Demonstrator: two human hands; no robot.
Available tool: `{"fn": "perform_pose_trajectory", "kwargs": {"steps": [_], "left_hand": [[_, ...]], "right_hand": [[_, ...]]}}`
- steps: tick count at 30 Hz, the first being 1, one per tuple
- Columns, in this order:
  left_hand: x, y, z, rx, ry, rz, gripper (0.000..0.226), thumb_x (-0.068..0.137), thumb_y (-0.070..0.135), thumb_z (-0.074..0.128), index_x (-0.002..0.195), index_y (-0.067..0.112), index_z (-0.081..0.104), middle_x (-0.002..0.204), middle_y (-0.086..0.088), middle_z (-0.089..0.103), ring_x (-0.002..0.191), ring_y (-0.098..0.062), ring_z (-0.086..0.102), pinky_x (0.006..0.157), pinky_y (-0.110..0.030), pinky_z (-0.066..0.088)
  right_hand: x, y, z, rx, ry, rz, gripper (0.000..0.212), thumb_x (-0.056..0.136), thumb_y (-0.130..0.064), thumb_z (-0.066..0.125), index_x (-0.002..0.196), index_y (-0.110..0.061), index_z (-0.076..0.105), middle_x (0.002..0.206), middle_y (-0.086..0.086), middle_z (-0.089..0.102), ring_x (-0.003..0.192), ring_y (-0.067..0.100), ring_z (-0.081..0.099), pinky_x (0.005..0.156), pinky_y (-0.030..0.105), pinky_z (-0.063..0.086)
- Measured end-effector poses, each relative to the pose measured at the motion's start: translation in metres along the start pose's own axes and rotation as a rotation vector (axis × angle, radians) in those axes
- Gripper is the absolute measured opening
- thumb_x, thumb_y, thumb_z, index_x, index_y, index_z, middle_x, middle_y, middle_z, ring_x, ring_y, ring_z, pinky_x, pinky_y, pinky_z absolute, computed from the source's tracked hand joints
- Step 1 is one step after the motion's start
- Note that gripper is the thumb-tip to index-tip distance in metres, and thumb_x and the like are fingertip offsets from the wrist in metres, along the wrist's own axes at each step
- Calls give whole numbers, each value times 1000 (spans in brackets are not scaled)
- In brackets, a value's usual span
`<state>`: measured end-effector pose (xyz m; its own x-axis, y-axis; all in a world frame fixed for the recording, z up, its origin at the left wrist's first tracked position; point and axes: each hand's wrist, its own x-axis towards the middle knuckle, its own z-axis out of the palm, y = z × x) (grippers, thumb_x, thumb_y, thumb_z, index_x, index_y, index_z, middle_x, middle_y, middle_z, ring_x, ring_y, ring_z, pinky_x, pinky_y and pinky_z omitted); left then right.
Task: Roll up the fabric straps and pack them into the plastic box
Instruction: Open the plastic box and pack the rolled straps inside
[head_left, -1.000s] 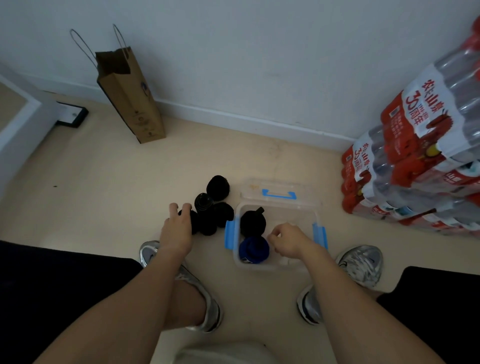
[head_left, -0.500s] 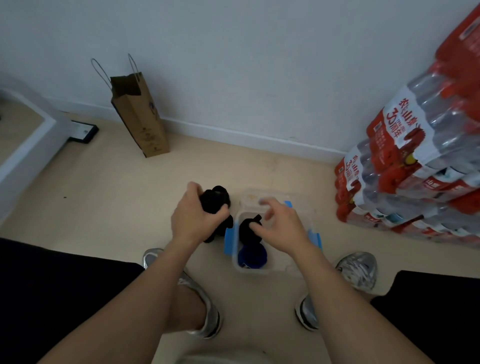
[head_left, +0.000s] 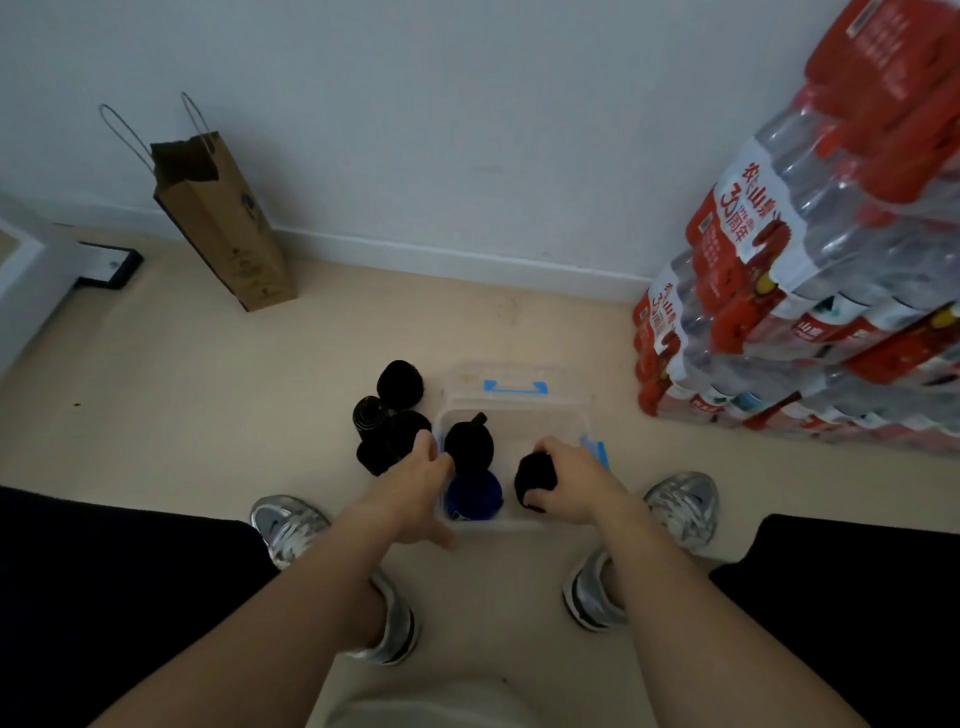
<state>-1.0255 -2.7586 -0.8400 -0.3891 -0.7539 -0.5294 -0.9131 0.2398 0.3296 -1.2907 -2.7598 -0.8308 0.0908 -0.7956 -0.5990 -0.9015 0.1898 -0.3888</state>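
Note:
A clear plastic box (head_left: 569, 418) with blue latches sits on the floor between my feet. Inside it lie a black rolled strap (head_left: 468, 441) and a blue rolled strap (head_left: 475, 499). My right hand (head_left: 576, 480) grips another black rolled strap (head_left: 535, 480) over the box's right half. My left hand (head_left: 418, 486) hovers at the box's left rim with fingers spread, holding nothing. Several black rolled straps (head_left: 387, 423) lie on the floor just left of the box.
The box's clear lid (head_left: 514, 382) with a blue handle lies behind the box. A brown paper bag (head_left: 223, 223) leans on the wall at the back left. Stacked packs of bottled water (head_left: 810, 291) fill the right side. My grey shoes (head_left: 680, 506) flank the box.
A black roll that my left hand lifted from the floor pile has passed to my right hand, which now holds it over the box. My left hand came away empty.

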Motion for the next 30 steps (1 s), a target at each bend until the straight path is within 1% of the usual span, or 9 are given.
{"fn": "perform_pose_trajectory", "kwargs": {"steps": [4, 8, 12, 15, 18, 20, 22, 25, 30], "left_hand": [[4, -2, 5, -3, 40, -7, 92, 60, 57, 100, 131, 21, 54, 125, 3, 27, 95, -25, 56, 84, -44, 58], [5, -3, 1, 164, 64, 1, 94, 57, 73, 93, 128, 26, 52, 122, 2, 33, 89, -24, 54, 78, -45, 56], [3, -8, -5, 160, 291, 59, 76, 82, 92, 52, 119, 26, 43, 109, 5, 44, 77, -23, 58, 64, -42, 53], [14, -17, -12, -75, 587, -73, 40, 104, 61, 49, 101, 21, 44, 98, 2, 49, 68, -23, 53, 54, -38, 45], [32, -30, -22, -164, 716, -258, 13, 103, 22, 60, 107, 11, 56, 109, -11, 53, 86, -35, 58, 66, -44, 47], [46, -40, -31, -127, 655, -306, 33, 99, 11, 60, 132, 9, 59, 132, -21, 49, 104, -45, 55, 82, -52, 50], [60, -46, -40, -95, 504, -319, 58, 101, 9, 57, 155, 25, 45, 161, -19, 28, 119, -50, 49, 96, -56, 49], [82, -51, -46, -59, 300, -317, 71, 106, 12, 52, 167, 36, 26, 177, -12, -5, 130, -51, 46, 106, -57, 46], [104, -61, -47, -204, 269, -302, 50, 104, 11, 56, 152, 23, 46, 161, -17, 28, 115, -53, 57, 103, -59, 50]], "right_hand": [[17, -1, 18, 102, -167, 26, 64, 92, -24, 74, 153, -22, 58, 149, 11, 61, 131, 30, 62, 108, 38, 55], [34, 1, 18, 199, -201, 130, 63, 99, -21, 71, 158, -15, 50, 154, 14, 57, 128, 32, 64, 101, 41, 60], [38, 2, 22, 158, -100, 213, 70, 93, -34, 84, 151, -13, 51, 147, 13, 55, 121, 29, 61, 97, 38, 57], [43, -4, 19, 143, -174, 140, 64, 94, -25, 77, 153, -16, 54, 151, 11, 55, 127, 27, 60, 102, 35, 55], [47, -10, 20, 288, -139, 73, 53, 96, -30, 71, 148, -22, 64, 146, 6, 62, 132, 24, 61, 107, 34, 52], [49, -11, 25, 384, -33, 72, 39, 103, -32, 62, 140, -22, 69, 139, 5, 68, 120, 19, 63, 103, 34, 51], [53, -6, 31, 381, 37, 97, 32, 108, -27, 55, 133, -20, 73, 133, 7, 72, 111, 19, 63, 97, 32, 50], [56, 2, 34, 317, 37, 131, 31, 109, -24, 53, 128, -17, 76, 130, 8, 74, 114, 25, 67, 94, 31, 52], [60, 10, 32, 285, 6, 177, 31, 108, -24, 53, 128, -16, 75, 129, 10, 73, 110, 26, 67, 91, 29, 51]]}}
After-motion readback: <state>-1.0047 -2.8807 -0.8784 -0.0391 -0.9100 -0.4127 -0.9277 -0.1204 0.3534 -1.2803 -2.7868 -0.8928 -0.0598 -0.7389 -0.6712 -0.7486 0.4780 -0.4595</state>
